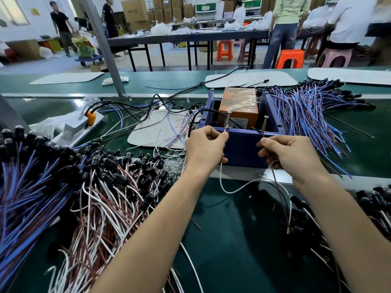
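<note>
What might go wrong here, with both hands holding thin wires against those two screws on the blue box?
The thin white wire pinched by the left hand at the left upright metal screw may slip free, as only fingertips hold it. The thin brown wire in the right hand trails down toward the heap of black-capped leads and may snag. A hard tug might tilt the screw standing on the blue plastic box.

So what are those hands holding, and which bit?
The left hand pinches a white wire near its top end; the right hand pinches a brown wire near its top end.
</note>
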A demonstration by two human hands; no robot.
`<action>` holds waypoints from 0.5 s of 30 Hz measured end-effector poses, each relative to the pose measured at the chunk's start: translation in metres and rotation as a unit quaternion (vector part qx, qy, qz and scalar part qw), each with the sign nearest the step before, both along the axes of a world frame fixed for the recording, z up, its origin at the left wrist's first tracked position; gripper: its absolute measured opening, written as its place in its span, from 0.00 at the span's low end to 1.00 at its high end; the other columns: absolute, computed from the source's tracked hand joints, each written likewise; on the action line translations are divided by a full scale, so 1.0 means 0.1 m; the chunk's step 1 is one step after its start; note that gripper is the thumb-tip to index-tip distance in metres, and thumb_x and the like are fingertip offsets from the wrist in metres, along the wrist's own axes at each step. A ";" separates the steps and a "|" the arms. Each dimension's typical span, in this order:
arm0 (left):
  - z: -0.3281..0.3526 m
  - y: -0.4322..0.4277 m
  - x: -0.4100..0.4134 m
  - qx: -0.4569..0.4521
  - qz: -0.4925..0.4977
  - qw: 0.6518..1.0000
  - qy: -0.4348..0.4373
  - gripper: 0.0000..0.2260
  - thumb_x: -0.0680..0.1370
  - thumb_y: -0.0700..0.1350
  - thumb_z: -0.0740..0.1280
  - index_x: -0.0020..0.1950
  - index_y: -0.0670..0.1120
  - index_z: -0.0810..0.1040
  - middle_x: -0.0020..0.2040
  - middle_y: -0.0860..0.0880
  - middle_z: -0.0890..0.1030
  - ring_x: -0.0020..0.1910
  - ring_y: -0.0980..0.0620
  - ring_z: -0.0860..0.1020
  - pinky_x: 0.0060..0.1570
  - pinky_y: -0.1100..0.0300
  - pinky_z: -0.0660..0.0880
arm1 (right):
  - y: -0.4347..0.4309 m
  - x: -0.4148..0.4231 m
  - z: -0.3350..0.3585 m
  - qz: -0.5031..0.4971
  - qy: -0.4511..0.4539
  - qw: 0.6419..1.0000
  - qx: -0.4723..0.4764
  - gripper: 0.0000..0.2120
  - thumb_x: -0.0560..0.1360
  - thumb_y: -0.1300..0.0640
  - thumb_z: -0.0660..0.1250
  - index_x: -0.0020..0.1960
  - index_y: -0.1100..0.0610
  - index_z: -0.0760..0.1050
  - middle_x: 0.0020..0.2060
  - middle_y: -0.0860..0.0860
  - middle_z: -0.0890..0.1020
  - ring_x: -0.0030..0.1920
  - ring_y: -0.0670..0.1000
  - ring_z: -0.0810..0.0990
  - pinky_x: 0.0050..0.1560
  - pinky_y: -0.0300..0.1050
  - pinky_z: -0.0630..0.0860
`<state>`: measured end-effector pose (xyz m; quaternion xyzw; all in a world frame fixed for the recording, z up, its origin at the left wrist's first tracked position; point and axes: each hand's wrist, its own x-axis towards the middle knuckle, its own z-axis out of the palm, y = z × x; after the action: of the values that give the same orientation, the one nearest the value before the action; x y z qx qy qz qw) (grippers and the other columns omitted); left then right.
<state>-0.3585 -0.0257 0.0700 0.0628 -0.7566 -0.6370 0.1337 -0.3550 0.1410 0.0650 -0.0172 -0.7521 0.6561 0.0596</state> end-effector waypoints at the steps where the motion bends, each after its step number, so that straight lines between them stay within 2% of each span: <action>1: 0.00 0.00 0.00 0.000 0.001 1.000 0.000 0.12 0.76 0.40 0.69 0.32 0.42 0.74 0.25 0.49 0.74 0.18 0.56 0.68 0.24 0.63 0.74 | 0.00 -0.01 0.00 0.001 0.000 1.000 0.000 0.10 0.77 0.60 0.67 0.39 0.57 0.81 0.25 0.48 0.81 0.22 0.42 0.72 0.24 0.33 0.69; 8: 0.00 0.00 0.00 -0.003 -0.006 1.000 -0.004 0.11 0.76 0.40 0.69 0.34 0.41 0.74 0.27 0.48 0.74 0.18 0.56 0.69 0.27 0.59 0.77 | 0.02 -0.02 -0.04 0.003 0.004 1.000 -0.003 0.09 0.77 0.60 0.67 0.39 0.57 0.82 0.26 0.49 0.82 0.22 0.42 0.73 0.23 0.33 0.69; 15: 0.00 0.00 0.00 -0.009 -0.002 1.000 -0.003 0.11 0.76 0.39 0.69 0.34 0.41 0.74 0.27 0.48 0.74 0.17 0.56 0.68 0.25 0.61 0.76 | 0.01 -0.04 -0.04 0.002 0.006 1.000 -0.010 0.10 0.77 0.61 0.67 0.38 0.58 0.81 0.25 0.50 0.81 0.22 0.43 0.72 0.23 0.33 0.68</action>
<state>-0.3589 -0.0260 0.0703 0.0623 -0.7629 -0.6302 0.1305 -0.3585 0.1421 0.0610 -0.0124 -0.7453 0.6636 0.0625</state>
